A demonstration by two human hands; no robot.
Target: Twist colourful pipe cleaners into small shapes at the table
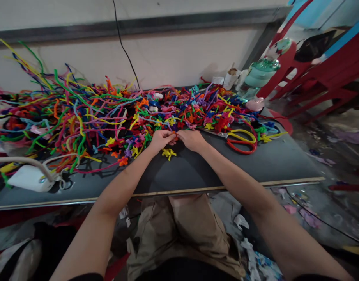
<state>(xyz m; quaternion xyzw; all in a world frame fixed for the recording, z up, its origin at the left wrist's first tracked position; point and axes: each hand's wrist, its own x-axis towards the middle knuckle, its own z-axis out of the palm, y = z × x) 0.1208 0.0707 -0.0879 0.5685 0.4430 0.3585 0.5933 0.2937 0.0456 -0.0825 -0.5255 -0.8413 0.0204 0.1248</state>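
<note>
My left hand (161, 139) and my right hand (191, 139) meet fingertip to fingertip over the table. Both are closed on a small orange pipe cleaner piece (174, 134), mostly covered by the fingers. A yellow pipe cleaner flower (169, 153) lies on the table just below the left fingers. Behind my hands spreads a large heap of coloured pipe cleaners (103, 117), some long and loose, others twisted into small flowers. Scissors with red and yellow handles (240, 141) lie right of my right hand, their blades pointing towards it.
A white power adapter (31, 178) with cables lies at the table's left front. At the back right stand a white cup (231, 79) and a green-tinted plastic bottle (257, 76). Red plastic chairs (310, 74) stand beyond the dark table (278, 166). Scraps litter the floor.
</note>
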